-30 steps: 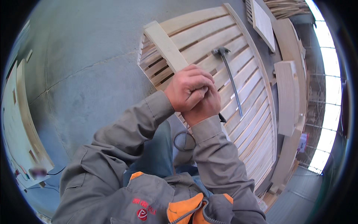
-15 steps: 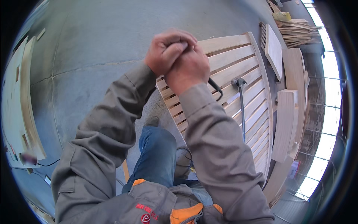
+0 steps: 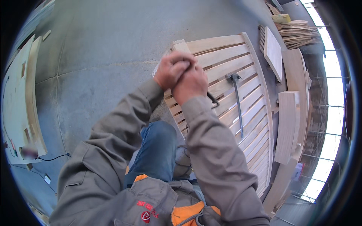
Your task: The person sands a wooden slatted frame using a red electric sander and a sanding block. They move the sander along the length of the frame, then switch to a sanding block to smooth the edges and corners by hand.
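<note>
My left hand [image 3: 172, 71] and my right hand [image 3: 191, 83] are closed and pressed together over the left edge of a slatted wooden panel [image 3: 226, 62]. Whatever they may grip is hidden by the fingers. A black, cord-like piece [image 3: 213, 99] sticks out past my right wrist and curls over the slats; I cannot tell whether it joins something in my hands. To the right of my right hand, a claw hammer [image 3: 237, 100] with a metal shaft lies across the slats. A pale wood block [image 3: 181, 46] shows at the panel's far left corner, just beyond my hands.
Curved wooden boards [image 3: 288, 124] are stacked right of the panel. A white-topped piece [image 3: 273, 52] leans farther back, near a pile of thin wood strips [image 3: 299, 34]. On the left stands a pale board [image 3: 19, 101], with a power cord [image 3: 56, 157] near its lower end.
Both hands have come lower and nearer to me, still pressed together. The panel and hammer appear shifted slightly left in the view, and the panel's far left corner now shows.
</note>
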`<action>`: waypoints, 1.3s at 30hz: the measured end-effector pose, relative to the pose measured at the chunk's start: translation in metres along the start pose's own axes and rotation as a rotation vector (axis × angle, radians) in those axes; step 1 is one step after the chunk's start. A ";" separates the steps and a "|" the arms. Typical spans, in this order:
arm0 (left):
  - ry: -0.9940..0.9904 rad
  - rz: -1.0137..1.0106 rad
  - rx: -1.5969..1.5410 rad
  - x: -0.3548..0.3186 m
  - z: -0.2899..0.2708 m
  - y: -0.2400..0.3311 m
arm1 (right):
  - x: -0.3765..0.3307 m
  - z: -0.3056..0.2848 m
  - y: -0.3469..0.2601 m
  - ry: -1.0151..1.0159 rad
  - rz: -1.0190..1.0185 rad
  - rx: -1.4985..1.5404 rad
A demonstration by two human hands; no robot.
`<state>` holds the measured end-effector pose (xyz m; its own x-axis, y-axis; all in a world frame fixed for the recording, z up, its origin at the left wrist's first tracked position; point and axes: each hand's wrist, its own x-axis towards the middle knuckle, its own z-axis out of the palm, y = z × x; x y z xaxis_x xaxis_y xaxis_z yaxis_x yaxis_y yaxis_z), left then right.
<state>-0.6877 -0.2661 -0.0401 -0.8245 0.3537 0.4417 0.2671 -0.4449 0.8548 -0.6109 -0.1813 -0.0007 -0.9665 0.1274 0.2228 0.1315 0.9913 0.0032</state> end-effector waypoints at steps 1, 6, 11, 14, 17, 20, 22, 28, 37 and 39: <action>-0.002 0.012 0.028 -0.017 0.011 0.006 | -0.021 -0.004 0.003 0.022 0.016 0.018; -0.147 0.111 0.074 -0.093 0.086 0.020 | -0.133 -0.031 0.044 -0.064 0.078 -0.026; -0.287 0.146 0.104 -0.161 0.155 0.046 | -0.246 -0.034 0.085 0.048 0.116 0.020; -0.365 0.141 0.120 -0.209 0.201 0.051 | -0.315 -0.041 0.107 0.026 0.234 0.023; -0.480 0.150 0.128 -0.257 0.242 0.058 | -0.405 -0.013 0.136 0.002 0.564 0.134; -0.582 0.166 0.111 -0.300 0.290 0.070 | -0.448 -0.073 0.138 -0.136 0.547 0.038; -0.643 0.178 0.082 -0.326 0.324 0.076 | -0.486 -0.080 0.157 -0.159 0.542 -0.021; -0.876 0.140 0.040 -0.380 0.406 0.089 | -0.566 -0.119 0.178 -0.260 0.676 -0.161; -0.895 0.118 0.000 -0.383 0.440 0.087 | -0.589 -0.124 0.203 -0.053 0.640 -0.165; -0.829 0.093 0.027 -0.364 0.430 0.087 | -0.569 -0.119 0.205 -0.047 0.610 -0.175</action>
<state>-0.1498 -0.0802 -0.0098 -0.1672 0.8122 0.5589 0.3361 -0.4860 0.8068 -0.0080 -0.0543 -0.0109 -0.7144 0.6729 0.1922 0.6918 0.7203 0.0497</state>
